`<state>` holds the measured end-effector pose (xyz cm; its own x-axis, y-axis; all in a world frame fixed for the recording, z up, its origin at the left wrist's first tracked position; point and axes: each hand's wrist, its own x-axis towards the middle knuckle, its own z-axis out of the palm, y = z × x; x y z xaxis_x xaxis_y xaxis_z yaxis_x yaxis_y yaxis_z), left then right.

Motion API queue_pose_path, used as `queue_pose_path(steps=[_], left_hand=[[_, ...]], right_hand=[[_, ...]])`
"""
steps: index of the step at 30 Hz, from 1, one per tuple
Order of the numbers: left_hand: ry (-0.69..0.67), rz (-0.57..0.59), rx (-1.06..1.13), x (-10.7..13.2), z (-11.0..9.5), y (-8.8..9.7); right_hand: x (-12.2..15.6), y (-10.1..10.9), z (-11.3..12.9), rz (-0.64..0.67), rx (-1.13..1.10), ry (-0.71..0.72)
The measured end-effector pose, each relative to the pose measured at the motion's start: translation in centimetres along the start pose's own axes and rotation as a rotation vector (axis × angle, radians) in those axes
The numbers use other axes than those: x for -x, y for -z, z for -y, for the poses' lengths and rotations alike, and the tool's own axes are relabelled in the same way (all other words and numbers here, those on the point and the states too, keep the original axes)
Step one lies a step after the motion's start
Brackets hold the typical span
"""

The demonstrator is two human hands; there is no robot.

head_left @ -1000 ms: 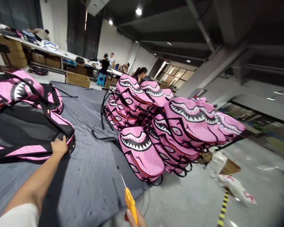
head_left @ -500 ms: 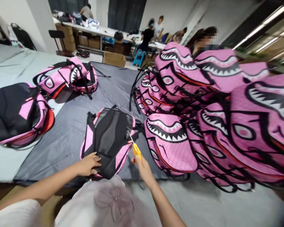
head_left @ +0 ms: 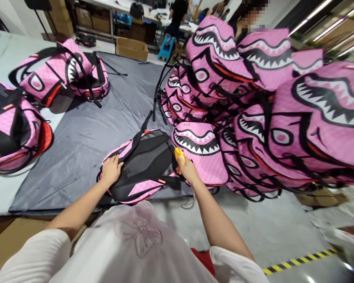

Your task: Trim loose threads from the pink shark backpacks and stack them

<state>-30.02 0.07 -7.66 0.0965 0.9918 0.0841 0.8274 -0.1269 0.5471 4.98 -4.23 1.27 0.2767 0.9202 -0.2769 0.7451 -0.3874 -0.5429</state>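
Far-left backpack: at the edge of my view, black and pink, well apart from both grips.
Pink bag: behind that one, white teeth and an eye showing, straps loose.
Desk: grey sheet under most of the goods in front of me.
Left grip: my fingers lie over the left end of the black-backed backpack; whether they pinch it, I cannot tell from here.
Black-backed backpack: near the desk's front edge, back panel up, between my two grips.
Right grip: clenched around the yellow tool, at the backpack's right end; the tool's far end I cannot make out.
Shark-mouth backpack: just beside my right grip, teeth up.
Backpack pile: farthest right, stacked high, pink with eyes and teeth.
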Motion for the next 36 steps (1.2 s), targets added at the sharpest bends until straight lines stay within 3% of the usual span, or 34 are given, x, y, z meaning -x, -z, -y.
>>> queue_pose_path(steps=[2,4,6,10,14,17,19,21,22,24,26,29,30,33,34,36], left_hand=[[0.128,0.077,0.384,-0.2,1.1,1.1],[0.299,0.200,0.788,-0.7,2.2,2.2],[0.452,0.296,1.042,-1.1,3.0,2.9],[0.594,0.294,1.154,-1.4,3.5,2.8],[0.642,0.313,1.195,-1.1,3.4,1.8],[0.673,0.348,1.208,-1.3,3.6,1.4],[0.696,0.380,1.198,-1.6,3.9,1.5],[0.696,0.402,1.168,-1.9,4.0,1.6],[0.681,0.410,1.144,-1.9,3.9,1.6],[0.595,0.403,1.037,-1.4,3.4,1.5],[0.411,0.364,0.770,-0.3,2.2,1.1],[0.072,0.281,0.146,2.2,-0.3,-0.4],[-0.004,0.265,-0.037,2.9,-1.1,-0.9],[-0.108,0.256,-0.351,4.0,-2.6,-2.0],[-0.123,0.258,-0.396,4.1,-2.7,-2.2],[-0.132,0.251,-0.440,4.3,-2.5,-2.0]], right_hand=[[-0.6,0.0,1.1,0.014,0.073,-0.017],[-0.4,-0.9,2.1,0.110,0.142,0.043],[0.1,-1.8,2.7,0.211,0.164,0.092],[0.4,-2.1,3.5,0.179,0.188,0.032],[-0.2,-1.8,4.4,0.337,0.105,0.115],[-0.2,-2.1,5.1,0.235,0.087,0.035],[0.2,-2.5,5.6,0.326,0.051,0.070],[0.6,-2.9,6.2,0.524,-0.008,0.163],[0.6,-3.0,6.6,0.557,-0.035,0.187],[0.4,-2.8,7.4,0.450,-0.069,0.167],[0.1,-2.0,7.9,0.371,-0.069,0.143],[-0.1,-0.1,7.9,0.493,-0.007,0.156],[0.0,0.5,7.8,0.466,0.027,0.145],[1.0,1.9,6.7,0.242,0.153,0.100],[1.4,2.2,6.2,0.257,0.183,0.099],[2.2,3.1,5.0,0.420,0.203,0.089]])
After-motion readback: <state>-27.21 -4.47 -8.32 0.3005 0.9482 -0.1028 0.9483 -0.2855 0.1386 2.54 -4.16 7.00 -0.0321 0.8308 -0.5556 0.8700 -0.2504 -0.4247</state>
